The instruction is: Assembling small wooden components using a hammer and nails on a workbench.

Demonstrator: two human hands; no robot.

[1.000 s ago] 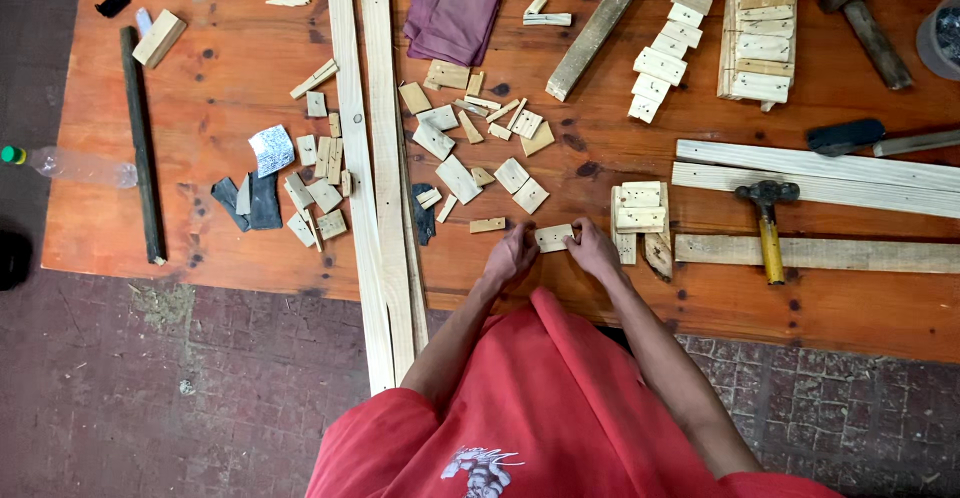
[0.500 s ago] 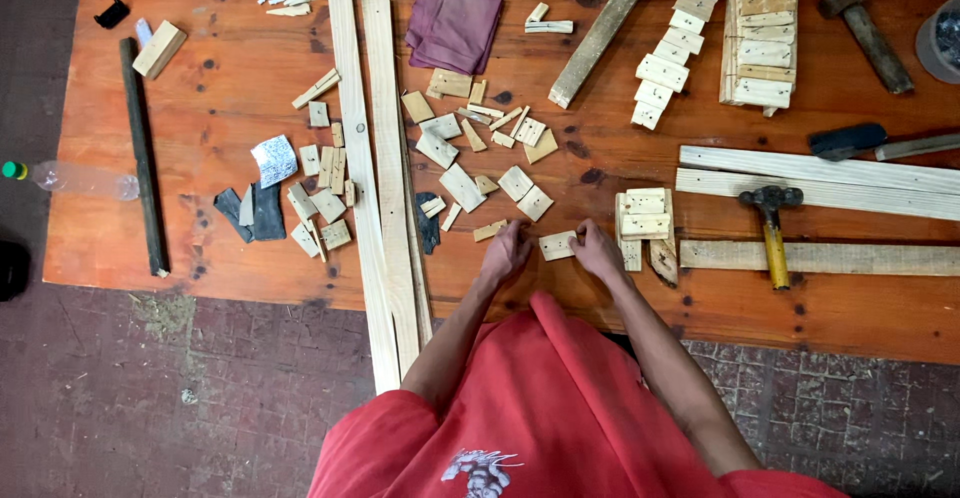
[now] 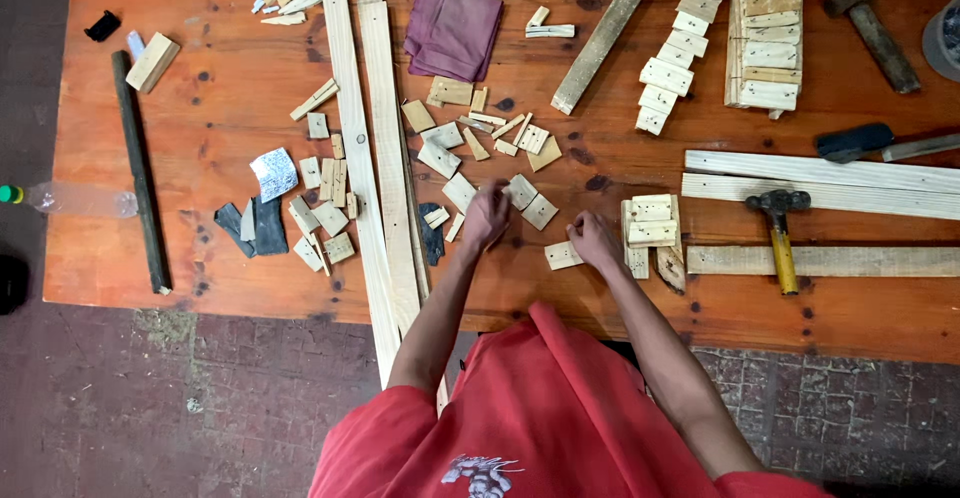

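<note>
The left hand lies palm-down at frame centre among loose offcuts, its grip curled over a small square wood block; whether the fingers have closed on that block cannot be told, as the hand hides the contact. The right hand rests just right of centre, its fingertips touching a flat rectangular wood piece that lies on the orange-stained bench near the front edge. The piece is pinned or steadied, not lifted; the grip is loosely bent.

Handling, judged from appearance:
- The wood piece looks like thin sawn softwood: light, stiff, dry and not slippery.
- It appears to carry small dark marks, possibly holes; thin stock may split along the grain near them.
- Take it by the two long edges, thumb opposite forefinger, since it lies flat with little face clearance.

Surroundings:
- A short stack of similar blocks stands just right of the right hand.
- A yellow-handled hammer lies further right, across long slats.
- Two long battens run up the frame left of centre.
- A folded purple cloth sits at upper centre.
</note>
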